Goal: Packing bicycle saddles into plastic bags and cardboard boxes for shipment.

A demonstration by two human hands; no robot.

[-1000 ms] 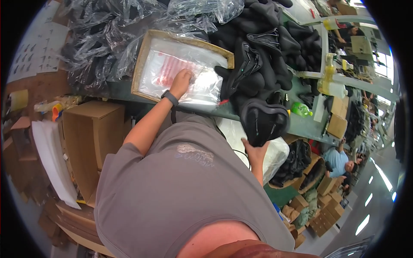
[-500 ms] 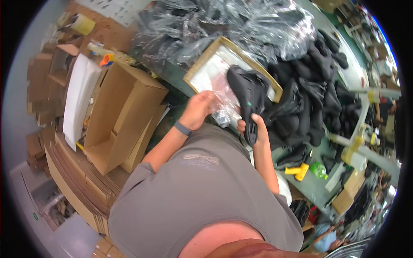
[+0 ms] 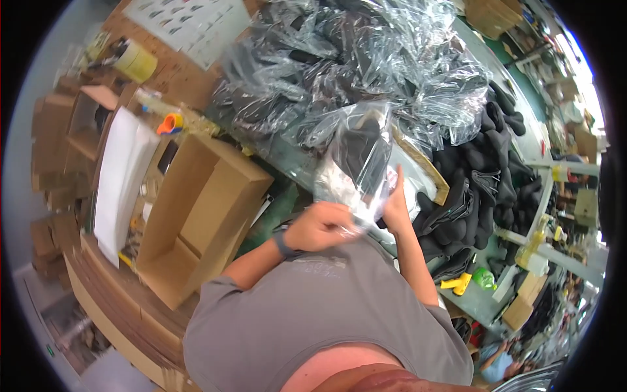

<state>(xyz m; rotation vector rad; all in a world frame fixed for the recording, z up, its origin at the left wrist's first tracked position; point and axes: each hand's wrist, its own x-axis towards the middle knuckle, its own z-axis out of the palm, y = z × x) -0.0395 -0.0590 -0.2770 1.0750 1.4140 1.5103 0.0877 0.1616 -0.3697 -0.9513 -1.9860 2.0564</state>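
Both hands grip the clear plastic bag (image 3: 358,163) holding a black piece: left hand (image 3: 318,225) low, right hand (image 3: 396,206) alongside. Probably light, slippery; hold the edges.

- Single head-worn fisheye cam, looks steeply down over own shoulders and chest.
- Faces worktop (image 3: 287,163) ahead, close range.
- Edges bend toward rim; no 2nd view to overlap.
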